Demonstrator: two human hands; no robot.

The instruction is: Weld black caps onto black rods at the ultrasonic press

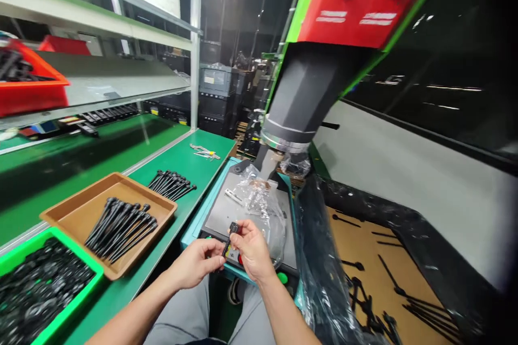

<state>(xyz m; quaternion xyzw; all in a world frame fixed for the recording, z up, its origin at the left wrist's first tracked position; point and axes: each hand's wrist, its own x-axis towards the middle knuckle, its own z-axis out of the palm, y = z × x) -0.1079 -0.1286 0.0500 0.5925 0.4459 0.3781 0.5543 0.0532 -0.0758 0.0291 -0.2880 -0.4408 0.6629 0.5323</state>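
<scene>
Between my two hands is a black plastic rod with a wider head (233, 228), held tilted in front of the machine base. My left hand (202, 260) is closed on its lower shaft, thumb and fingers pinching. My right hand (250, 245) grips it near the head with the fingertips. Similar black rods (121, 229) lie bunched in a brown tray (115, 275) to the left. Another bunch of black rods (172, 184) rests on the green table just behind that tray. Clear plastic film (263, 210) covers part of the machine's metal plate (220, 215).
A green bin (95, 275) of small black parts stands at front left. Above the plate hangs the machine's grey head (299, 91). On the right, a box (343, 226) lined with black plastic holds loose rods. A red bin (36, 97) sits on the left shelf.
</scene>
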